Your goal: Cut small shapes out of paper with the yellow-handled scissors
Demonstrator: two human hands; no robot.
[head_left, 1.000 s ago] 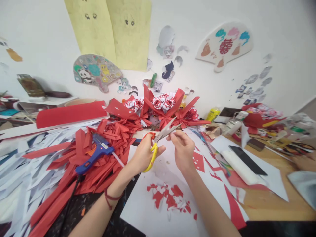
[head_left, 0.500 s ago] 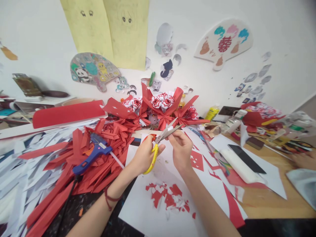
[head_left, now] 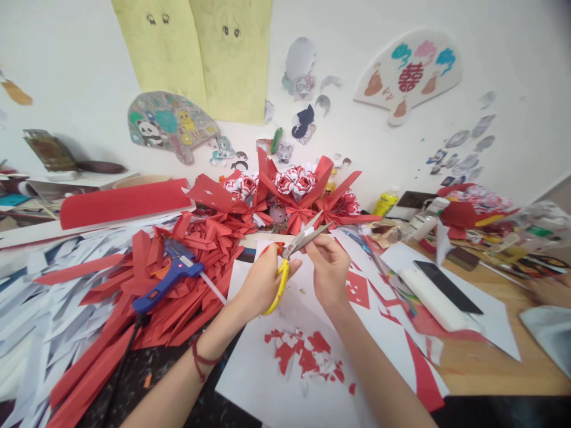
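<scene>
My left hand (head_left: 261,278) is closed around the handles of a pair of scissors (head_left: 282,284), yellow on one loop and orange-red on the other. The scissor blades are parted and point up and to the right. Close against them, my right hand (head_left: 331,264) is pinched with its fingertips at the blades. A small white piece of paper (head_left: 309,231) shows between the blades; most of what the right fingers grip is hidden. Below both hands, red and white paper scraps (head_left: 307,356) lie on a white sheet (head_left: 250,374).
Left are a blue glue gun (head_left: 167,285), folded red paper strips (head_left: 151,321) and white strips (head_left: 31,333). Red-wrapped paper flowers (head_left: 297,181) stand behind. A black phone (head_left: 446,286) lies to the right. Another person's hand (head_left: 551,289) is at the far right edge.
The whole view has shifted very slightly. Both hands and the scissors keep almost the same pose, with the blades still parted.
</scene>
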